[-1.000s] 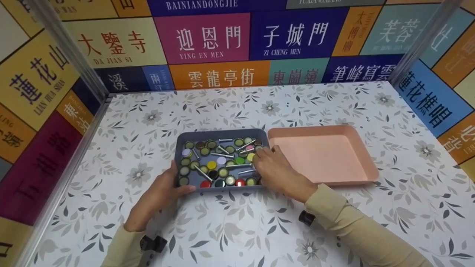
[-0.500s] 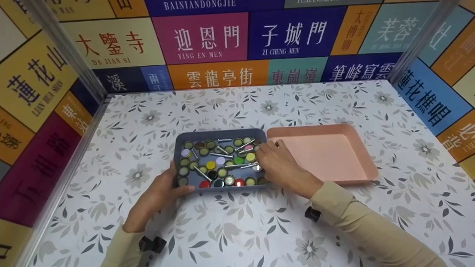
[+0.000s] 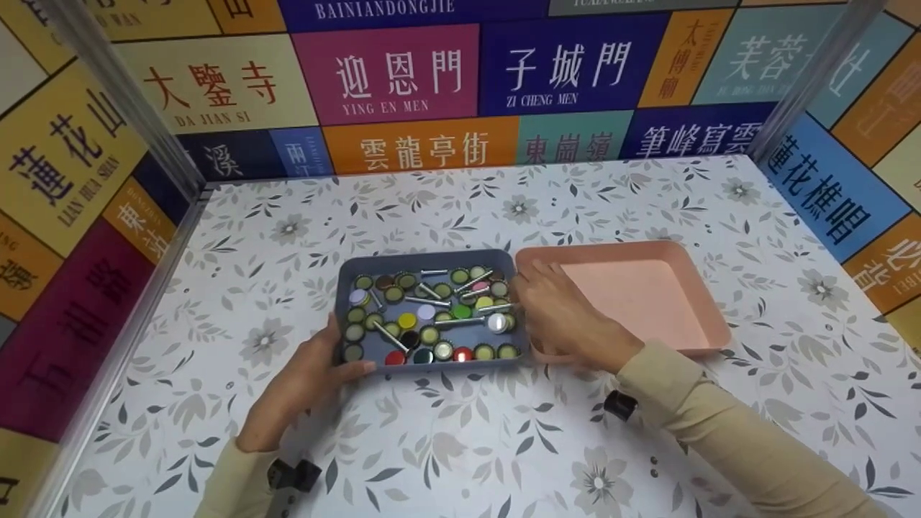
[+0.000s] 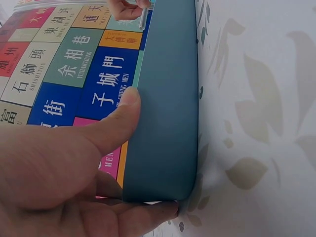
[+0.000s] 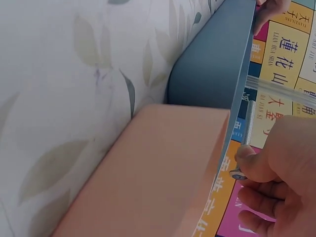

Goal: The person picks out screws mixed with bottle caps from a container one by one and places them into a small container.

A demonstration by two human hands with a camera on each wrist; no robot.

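Head view: I have a counter (image 3: 403, 446) covered in a white leaf-and-flower print, with wall panels (image 3: 406, 75) in coloured blocks and Chinese lettering across the top and down both sides of the frame. From my end, the fingers of the right hand (image 3: 568, 316) pinch a silver bolt (image 5: 249, 123); in the right wrist view its head sits just below the thumb tip and its shaft points toward the top. In the head view it juts left from those fingers, over the right end of the blue-grey tray (image 3: 432, 260) at centre frame. The left hand (image 3: 306, 378) grips that tray's lower left corner. I count two trays, the pink tray (image 3: 640, 295) standing right of centre. Eight other bolts (image 3: 460, 321) lie among the caps: two red caps (image 3: 462, 354), one green cap (image 3: 461, 311), and many more, too crowded for me to count.
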